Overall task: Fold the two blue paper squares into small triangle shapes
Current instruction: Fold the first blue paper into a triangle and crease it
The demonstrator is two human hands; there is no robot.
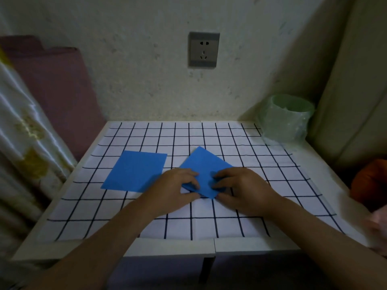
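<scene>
Two blue paper squares lie on the checked tabletop (272,195). The left blue square (135,171) lies flat and untouched. The right blue square (204,168) is turned like a diamond, its near corner between my hands. My left hand (178,191) pinches the paper's near left edge with curled fingers and thumb. My right hand (240,189) pinches the near right edge, where a small part of the paper looks lifted or folded over. Both hands hide the paper's side corners.
A green translucent cup (287,118) stands at the table's back right corner. A wall socket (203,49) is on the wall behind. Pink fabric (58,86) and a pale curtain (23,126) hang at the left. An orange thing (368,181) sits off the right edge.
</scene>
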